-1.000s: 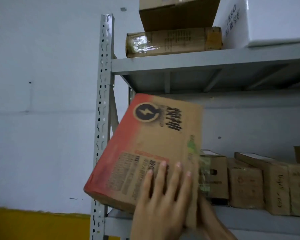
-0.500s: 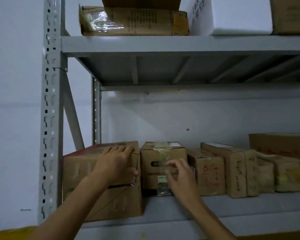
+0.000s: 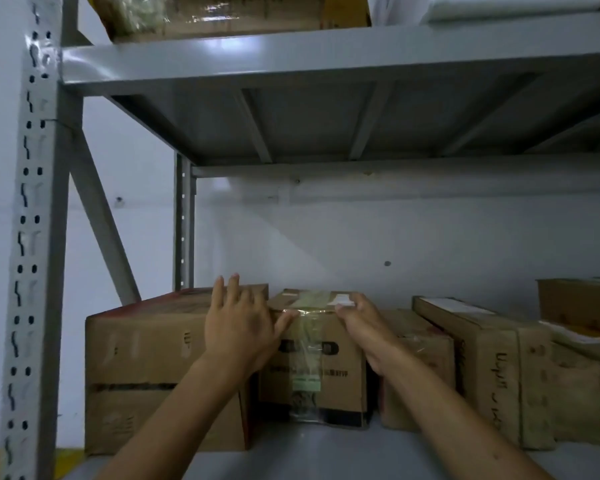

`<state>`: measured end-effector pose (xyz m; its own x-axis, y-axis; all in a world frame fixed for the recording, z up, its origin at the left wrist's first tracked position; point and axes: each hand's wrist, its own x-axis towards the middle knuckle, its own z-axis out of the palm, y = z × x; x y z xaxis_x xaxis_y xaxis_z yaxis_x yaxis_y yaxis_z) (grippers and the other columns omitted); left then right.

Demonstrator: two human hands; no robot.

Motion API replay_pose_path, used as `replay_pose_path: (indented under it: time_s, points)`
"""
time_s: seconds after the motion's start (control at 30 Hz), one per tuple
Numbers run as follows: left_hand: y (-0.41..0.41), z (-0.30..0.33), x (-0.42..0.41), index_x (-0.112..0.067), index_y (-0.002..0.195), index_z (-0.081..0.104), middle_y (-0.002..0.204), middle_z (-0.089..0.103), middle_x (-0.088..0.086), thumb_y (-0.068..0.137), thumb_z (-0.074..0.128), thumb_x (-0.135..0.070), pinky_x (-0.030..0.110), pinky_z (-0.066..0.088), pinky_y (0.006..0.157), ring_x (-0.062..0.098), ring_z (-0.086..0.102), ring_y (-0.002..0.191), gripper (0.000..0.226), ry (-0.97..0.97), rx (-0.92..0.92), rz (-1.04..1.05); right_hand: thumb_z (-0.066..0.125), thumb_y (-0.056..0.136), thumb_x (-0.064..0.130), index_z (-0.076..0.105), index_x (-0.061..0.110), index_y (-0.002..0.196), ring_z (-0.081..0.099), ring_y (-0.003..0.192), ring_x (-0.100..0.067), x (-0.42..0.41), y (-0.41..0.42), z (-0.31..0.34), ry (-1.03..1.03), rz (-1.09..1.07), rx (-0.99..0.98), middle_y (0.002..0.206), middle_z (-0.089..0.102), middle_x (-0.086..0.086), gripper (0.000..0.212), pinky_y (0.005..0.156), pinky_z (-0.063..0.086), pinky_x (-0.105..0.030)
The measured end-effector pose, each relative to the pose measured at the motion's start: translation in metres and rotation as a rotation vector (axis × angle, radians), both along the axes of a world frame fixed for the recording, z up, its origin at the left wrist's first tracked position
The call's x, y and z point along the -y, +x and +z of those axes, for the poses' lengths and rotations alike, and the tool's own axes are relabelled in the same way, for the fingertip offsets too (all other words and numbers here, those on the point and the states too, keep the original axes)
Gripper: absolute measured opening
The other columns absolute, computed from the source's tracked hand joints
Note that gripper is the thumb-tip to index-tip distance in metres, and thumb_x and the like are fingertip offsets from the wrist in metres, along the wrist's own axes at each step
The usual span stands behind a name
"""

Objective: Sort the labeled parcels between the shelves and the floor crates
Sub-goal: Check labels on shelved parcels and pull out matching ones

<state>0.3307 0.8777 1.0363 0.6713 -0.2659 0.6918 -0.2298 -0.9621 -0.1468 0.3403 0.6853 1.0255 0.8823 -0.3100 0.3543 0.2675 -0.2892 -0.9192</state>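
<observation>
Both hands have shifted onto the taped carton (image 3: 314, 355) at lower centre of the grey shelf (image 3: 326, 452): the left hand (image 3: 238, 332), fingers spread, thumb on its top edge; the right hand (image 3: 362, 323) gripping its right corner. The large carton (image 3: 146, 368) stands just left.

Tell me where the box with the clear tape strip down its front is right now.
In the head view, the taped box stands on the lower shelf, left of centre, between the big box and a smaller box. The left hand and right hand touch its top corners.
</observation>
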Motion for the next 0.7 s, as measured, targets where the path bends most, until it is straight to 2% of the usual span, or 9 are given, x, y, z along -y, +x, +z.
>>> replay_pose_path:
  time_s: [0.07, 0.13, 0.27, 0.33, 0.4, 0.47, 0.53, 0.6, 0.7]
  points:
    - [-0.001, -0.001, 0.006, -0.016, 0.14, 0.049, 0.152, 0.042, 0.011, 0.076, -0.017, -0.074, 0.047, 0.005, 0.122, 0.027, 0.011, 0.151, 0.109, 0.004, -0.034, 0.081, 0.046, 0.101, 0.02, 0.054, 0.017, 0.125, 0.054, 0.112, -0.02, 0.0, -0.007, -0.002, 0.06, 0.0, 0.033, 0.123, 0.057, -0.004, 0.026, 0.101, 0.044, -0.032]
    - [0.001, 0.001, 0.008, -0.015, 0.125, 0.064, 0.144, 0.052, 0.012, 0.078, -0.013, -0.075, 0.046, 0.014, 0.12, 0.028, 0.018, 0.149, 0.108, 0.01, -0.043, 0.102, 0.043, 0.103, 0.018, 0.06, 0.014, 0.126, 0.05, 0.105, -0.012, -0.001, -0.022, -0.005, -0.004, -0.072, 0.107, 0.117, 0.056, 0.001, 0.029, 0.092, 0.039, -0.023]
    - [-0.002, 0.005, 0.001, -0.022, 0.098, 0.072, 0.121, 0.067, 0.005, 0.087, 0.008, -0.074, 0.047, 0.009, 0.12, 0.024, 0.04, 0.137, 0.084, -0.122, -0.158, -0.108, 0.047, 0.101, 0.014, 0.069, 0.016, 0.117, 0.052, 0.109, -0.006, -0.01, -0.059, -0.009, -0.081, -0.122, 0.241, 0.115, 0.063, 0.006, 0.027, 0.088, 0.035, -0.018]
    - [-0.024, 0.007, -0.001, -0.026, 0.106, 0.067, 0.121, 0.064, -0.004, 0.09, 0.019, -0.07, 0.047, 0.012, 0.121, 0.016, 0.047, 0.131, 0.066, -0.293, -0.237, -0.346, 0.05, 0.099, 0.013, 0.072, 0.022, 0.109, 0.052, 0.121, -0.006, -0.012, -0.083, -0.012, -0.068, -0.127, 0.323, 0.116, 0.061, 0.012, 0.025, 0.088, 0.036, -0.015]
    - [-0.054, 0.002, -0.005, -0.04, 0.121, 0.052, 0.129, 0.052, -0.02, 0.09, 0.038, -0.065, 0.035, 0.036, 0.107, 0.004, 0.048, 0.123, 0.041, -0.573, -0.231, -0.606, 0.053, 0.097, 0.012, 0.073, 0.028, 0.107, 0.044, 0.122, 0.01, -0.008, -0.113, -0.014, -0.109, -0.136, 0.434, 0.127, 0.051, 0.021, 0.028, 0.09, 0.032, -0.005]
    - [-0.085, -0.003, -0.013, -0.054, 0.131, 0.036, 0.135, 0.039, -0.028, 0.081, 0.057, -0.067, 0.031, 0.043, 0.097, -0.001, 0.045, 0.12, 0.056, -0.923, -0.223, -0.794, 0.055, 0.096, 0.011, 0.075, 0.033, 0.102, 0.043, 0.118, 0.018, -0.001, -0.141, -0.015, -0.096, -0.126, 0.544, 0.135, 0.047, 0.024, 0.03, 0.096, 0.034, -0.007]
    - [-0.107, -0.006, -0.019, -0.047, 0.139, 0.036, 0.127, 0.056, -0.022, 0.072, 0.067, -0.065, 0.034, 0.048, 0.091, 0.006, 0.059, 0.111, 0.076, -1.235, -0.405, -0.956, 0.055, 0.095, 0.012, 0.077, 0.032, 0.095, 0.048, 0.122, 0.013, 0.004, -0.161, -0.016, 0.002, -0.063, 0.596, 0.136, 0.054, 0.019, 0.03, 0.104, 0.038, -0.02]
    - [-0.119, -0.007, -0.018, -0.038, 0.134, 0.047, 0.11, 0.073, -0.008, 0.074, 0.068, -0.045, 0.032, 0.056, 0.076, 0.017, 0.072, 0.095, 0.064, -1.323, -0.671, -1.128, 0.057, 0.093, 0.015, 0.078, 0.029, 0.092, 0.053, 0.121, 0.009, 0.002, -0.176, -0.014, 0.067, -0.018, 0.618, 0.13, 0.061, 0.018, 0.026, 0.102, 0.043, -0.023]
    - [-0.13, -0.005, -0.015, -0.038, 0.13, 0.052, 0.109, 0.074, -0.002, 0.076, 0.071, -0.021, 0.028, 0.058, 0.066, 0.022, 0.073, 0.092, 0.06, -1.375, -0.67, -1.248, 0.062, 0.081, 0.027, 0.075, 0.026, 0.1, 0.061, 0.116, -0.005, 0.0, -0.194, -0.008, 0.171, 0.07, 0.634, 0.122, 0.067, 0.012, 0.023, 0.09, 0.053, -0.021]
